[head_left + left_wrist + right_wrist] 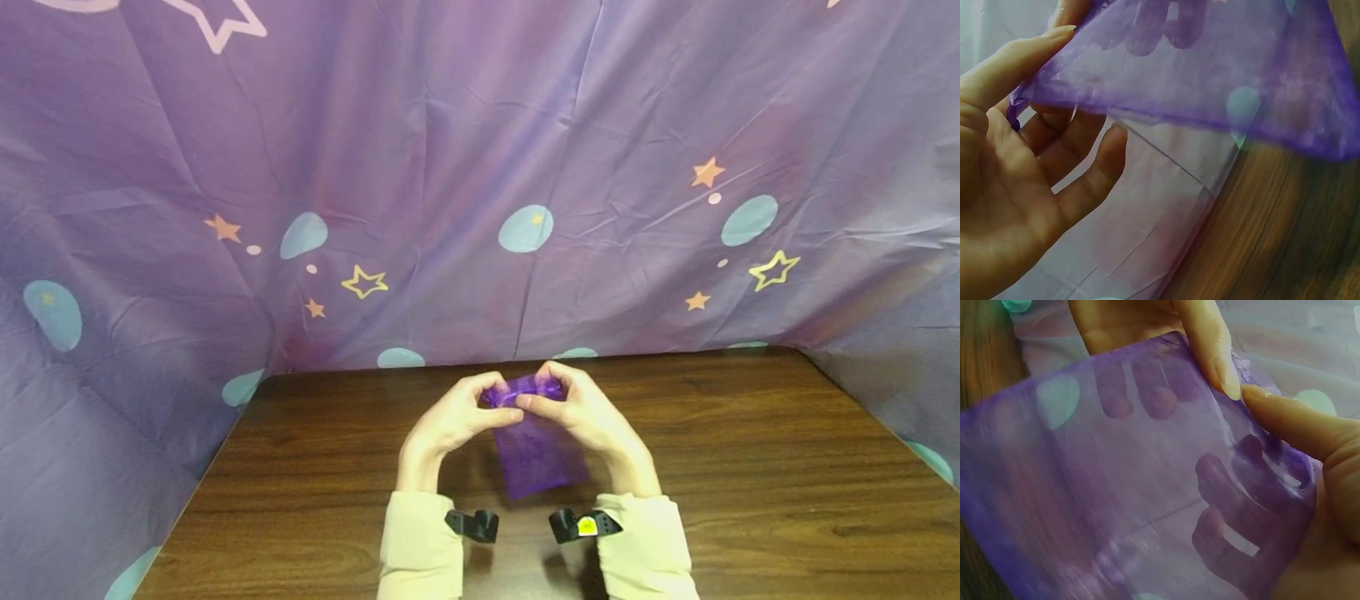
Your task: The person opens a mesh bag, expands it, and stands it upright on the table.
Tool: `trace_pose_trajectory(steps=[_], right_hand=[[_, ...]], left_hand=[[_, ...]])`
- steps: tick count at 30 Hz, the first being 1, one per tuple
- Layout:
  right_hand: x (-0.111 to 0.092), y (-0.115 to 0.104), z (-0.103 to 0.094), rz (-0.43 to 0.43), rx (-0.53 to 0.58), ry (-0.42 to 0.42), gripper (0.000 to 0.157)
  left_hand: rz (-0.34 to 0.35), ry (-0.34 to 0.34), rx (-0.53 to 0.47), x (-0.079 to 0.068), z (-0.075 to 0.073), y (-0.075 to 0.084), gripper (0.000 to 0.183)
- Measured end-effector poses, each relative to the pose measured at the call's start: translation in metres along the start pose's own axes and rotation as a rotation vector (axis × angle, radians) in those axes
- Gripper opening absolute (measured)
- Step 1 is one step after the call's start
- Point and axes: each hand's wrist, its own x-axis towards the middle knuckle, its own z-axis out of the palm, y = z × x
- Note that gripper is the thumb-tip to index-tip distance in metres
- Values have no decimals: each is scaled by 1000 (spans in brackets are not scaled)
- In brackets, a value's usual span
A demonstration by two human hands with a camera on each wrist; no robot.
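Observation:
A sheer purple drawstring pouch [536, 458] hangs from both hands above the brown table. My left hand [453, 414] pinches the left side of its gathered top edge, thumb in front and fingers behind. My right hand [588, 412] pinches the right side the same way, and the two thumb tips nearly meet at the middle. Through the thin pouch [1141, 475] in the right wrist view, fingers of both hands show behind the cloth. A short knotted purple cord [1014, 115] sticks out by the left palm in the left wrist view.
The dark wood-grain table [750, 467] spreads out under the hands. A purple curtain [450, 167] printed with stars and blue ovals hangs along the table's back and sides. Each pale sleeve carries a black wrist mount [474, 526].

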Motion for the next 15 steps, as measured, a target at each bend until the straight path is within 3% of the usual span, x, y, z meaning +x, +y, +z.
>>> trace_pose_trajectory(steps=[15], right_hand=[[1, -2, 2, 14, -46, 45, 24]], left_hand=[[-25, 88, -68, -3, -3, -1, 20]])
